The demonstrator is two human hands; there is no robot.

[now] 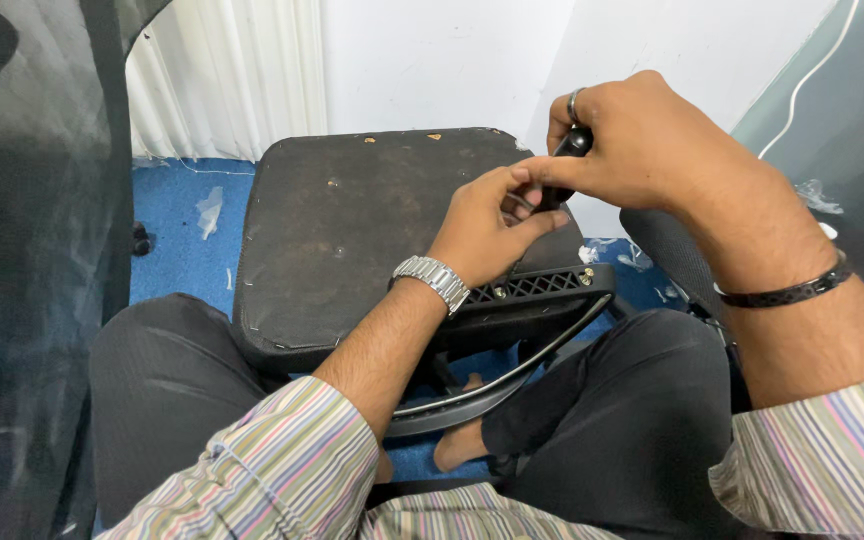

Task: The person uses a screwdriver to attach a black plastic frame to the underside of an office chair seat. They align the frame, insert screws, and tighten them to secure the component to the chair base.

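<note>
The right hand (pixel 642 140) is wrapping its fingers (pixel 564 118) closed around a black tool handle (pixel 574 142), most likely a screwdriver, though its tip is hidden. The left hand (pixel 487 222) is pinching thumb and fingertips (pixel 524 176) together on the lower part of the same tool, just under the right hand. With both hands crowding the shaft, I judge the tool could be slipping off whatever it is seated in and jabbing the left fingers, since the contact point is out of sight. The upturned chair seat (pixel 352 220) is lying across the person's lap, its dark, scuffed underside facing up, speckled with small marks. Along its right, near edge a black plastic bracket (pixel 542 288) with lattice holes and two screws is sitting under the hands, and a curved black arm (pixel 512 375) is hanging below it over blue carpet (pixel 177 245)
</note>
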